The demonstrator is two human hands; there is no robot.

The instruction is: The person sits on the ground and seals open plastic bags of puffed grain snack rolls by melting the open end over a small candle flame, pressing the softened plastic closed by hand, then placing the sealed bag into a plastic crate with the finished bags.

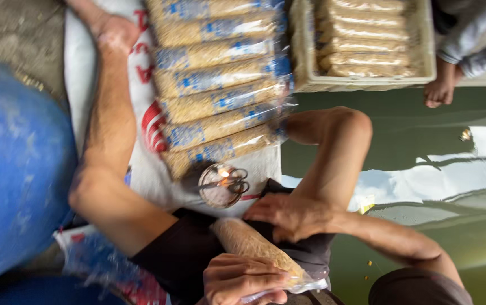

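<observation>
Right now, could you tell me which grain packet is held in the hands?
The long clear packet across the lap: both hands grip it, while the others lie stacked on the white sack.

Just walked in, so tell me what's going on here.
A person seated on the floor holds a long clear bag of grain across their lap: the left hand grips its open plastic end, the right hand presses on its upper part. Just ahead sits a small lit flame in a round holder. Beyond it, filled bags lie stacked in a row on a white sack, and more fill a pale crate.
</observation>
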